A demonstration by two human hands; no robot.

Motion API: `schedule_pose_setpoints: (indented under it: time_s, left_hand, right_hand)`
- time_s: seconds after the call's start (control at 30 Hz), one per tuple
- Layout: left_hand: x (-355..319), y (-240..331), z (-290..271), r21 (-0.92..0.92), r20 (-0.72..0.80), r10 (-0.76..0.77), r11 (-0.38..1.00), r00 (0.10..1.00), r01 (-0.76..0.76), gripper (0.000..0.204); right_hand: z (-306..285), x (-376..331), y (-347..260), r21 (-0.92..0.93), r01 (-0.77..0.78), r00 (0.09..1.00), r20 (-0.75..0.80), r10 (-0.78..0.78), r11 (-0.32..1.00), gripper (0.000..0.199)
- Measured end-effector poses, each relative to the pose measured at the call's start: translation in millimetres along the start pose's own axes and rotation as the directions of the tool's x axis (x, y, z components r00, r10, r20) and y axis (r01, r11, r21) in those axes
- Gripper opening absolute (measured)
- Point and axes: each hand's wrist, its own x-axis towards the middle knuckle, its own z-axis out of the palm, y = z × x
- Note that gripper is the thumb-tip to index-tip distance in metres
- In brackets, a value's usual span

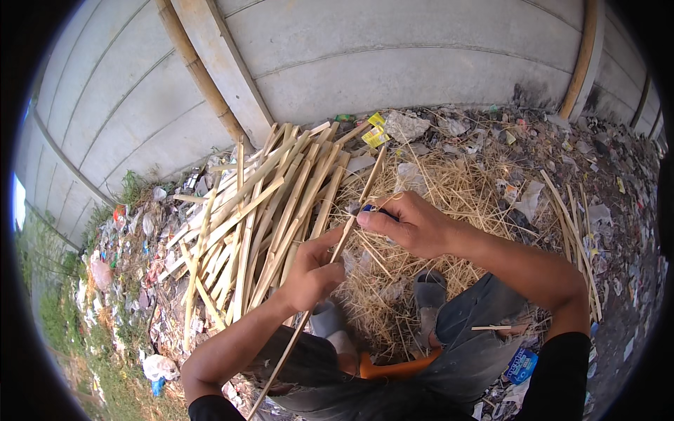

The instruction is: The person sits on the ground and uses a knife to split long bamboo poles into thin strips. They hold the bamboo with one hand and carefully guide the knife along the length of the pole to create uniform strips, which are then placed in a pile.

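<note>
A long, thin bamboo strip (282, 361) runs slantwise from the lower edge, between my knees, up to the middle of the view. My left hand (314, 272) is closed around it midway, with the index finger stretched along it. Higher up, my right hand (415, 223) is closed on a small blue-handled tool (371, 208) pressed against the strip. A thin curl of shaving shows by that tool, whose blade, if any, is hidden by the fingers. Split bamboo strips (263, 210) lie in a loose pile beyond my left hand.
Pale shavings (463, 182) cover the ground around my grey shoes (430, 288). I sit low on something orange (400, 368). Several strips (576, 235) lie at the right. Litter (133, 281) spreads around, and a concrete panel wall (414, 63) with bamboo poles (203, 74) stands behind.
</note>
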Motion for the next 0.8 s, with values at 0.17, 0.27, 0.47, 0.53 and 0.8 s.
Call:
schedule_pose_setpoints:
  time_s: [0.17, 0.27, 0.47, 0.53, 0.8]
  left_hand:
    - [-7, -2, 5, 0.046, -0.022, -0.026, 0.999, 0.999, 0.027, 0.077]
    - [-4, -1, 11, 0.035, 0.008, 0.052, 0.998, 0.999, -0.052, 0.086]
    - [0, 2, 9, 0.03, 0.006, 0.066, 0.997, 0.998, -0.066, 0.08]
    - [1, 2, 9, 0.021, -0.013, 0.065, 0.998, 0.998, -0.065, 0.079]
    - [2, 12, 5, 0.06, -0.027, 0.054, 0.997, 0.998, -0.052, 0.079]
  right_hand:
    - [-35, 4, 14, -0.344, -0.098, 0.936, -0.349, -0.031, 0.934, 0.047]
    - [-40, 2, 12, -0.374, -0.126, 0.918, -0.396, -0.035, 0.919, 0.047]
    - [-32, 4, 14, -0.346, -0.162, 0.93, -0.367, 0.026, 0.924, 0.05]
    - [-34, 5, 14, -0.396, -0.093, 0.945, -0.323, -0.044, 0.913, 0.051]
    - [-18, 6, 0, -0.309, -0.062, 0.961, -0.274, -0.027, 0.949, 0.052]
